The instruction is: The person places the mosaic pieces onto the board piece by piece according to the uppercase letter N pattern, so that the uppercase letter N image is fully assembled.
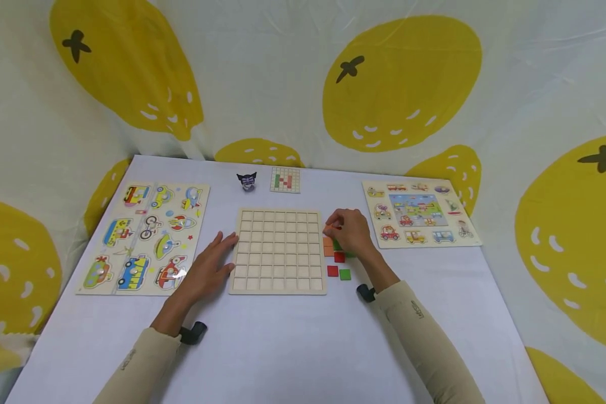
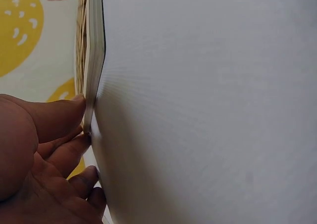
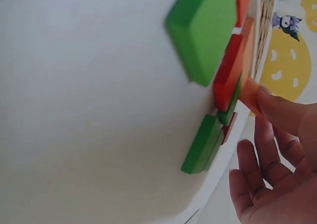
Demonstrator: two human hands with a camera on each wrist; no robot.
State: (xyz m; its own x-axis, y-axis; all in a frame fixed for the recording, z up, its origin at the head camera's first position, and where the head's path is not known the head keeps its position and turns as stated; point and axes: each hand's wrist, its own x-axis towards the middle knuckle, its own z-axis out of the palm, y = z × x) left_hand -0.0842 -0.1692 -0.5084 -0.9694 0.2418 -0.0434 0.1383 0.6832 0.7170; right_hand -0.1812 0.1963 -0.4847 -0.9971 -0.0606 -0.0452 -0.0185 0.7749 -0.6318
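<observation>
A square wooden grid board (image 1: 278, 292) lies flat on the white table. My left hand (image 1: 208, 272) touches its left edge with thumb and fingertips, seen up close as the left hand (image 2: 54, 154) in the left wrist view. Just past the board's right side, my right hand (image 1: 352, 233) pinches an orange tile (image 3: 251, 96) between thumb and fingers. Below and around that hand lie other small square tiles: an orange tile (image 1: 328, 247), red tiles (image 1: 333, 271) and green tiles (image 1: 345, 274). Part of this tile group is hidden under the right hand.
Beyond the board are a small pattern card (image 1: 285, 180) with green and red squares and a dark-eared figurine (image 1: 247, 181). A vehicle puzzle board (image 1: 146, 238) lies at the left, another puzzle (image 1: 419, 213) at the right. A lemon-print curtain (image 1: 262, 73) hangs behind.
</observation>
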